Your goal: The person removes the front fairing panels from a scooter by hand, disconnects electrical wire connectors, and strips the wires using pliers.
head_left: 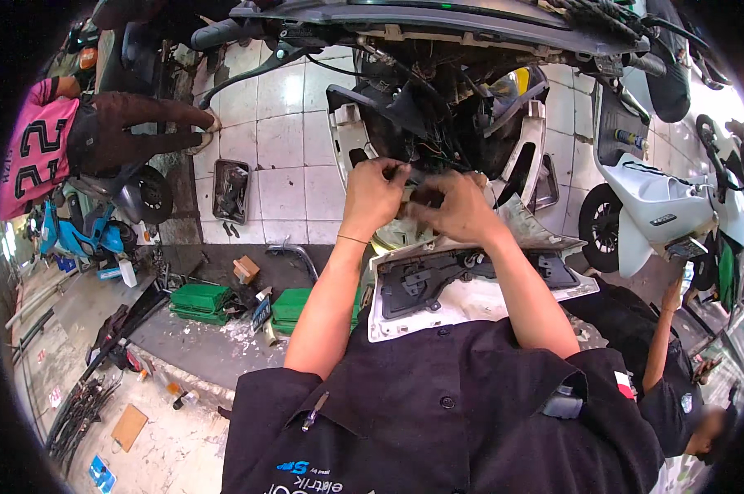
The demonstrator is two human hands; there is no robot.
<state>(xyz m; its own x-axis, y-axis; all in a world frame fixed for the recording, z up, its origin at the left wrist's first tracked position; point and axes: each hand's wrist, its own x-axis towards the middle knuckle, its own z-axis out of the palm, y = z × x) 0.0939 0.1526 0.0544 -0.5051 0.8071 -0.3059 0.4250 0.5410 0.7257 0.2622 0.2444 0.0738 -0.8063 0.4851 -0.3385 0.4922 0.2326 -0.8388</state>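
My left hand (377,196) and blurred right hand (462,207) curl narrowly (what they hold, I cannot tell) near thin, dark, tangled wires (444,153) between curved, smooth, white plastic panels (351,136).

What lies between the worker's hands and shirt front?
In the head view, a white panel with black fittings lies in the stretch from the left hand and right hand down to the black shirt.
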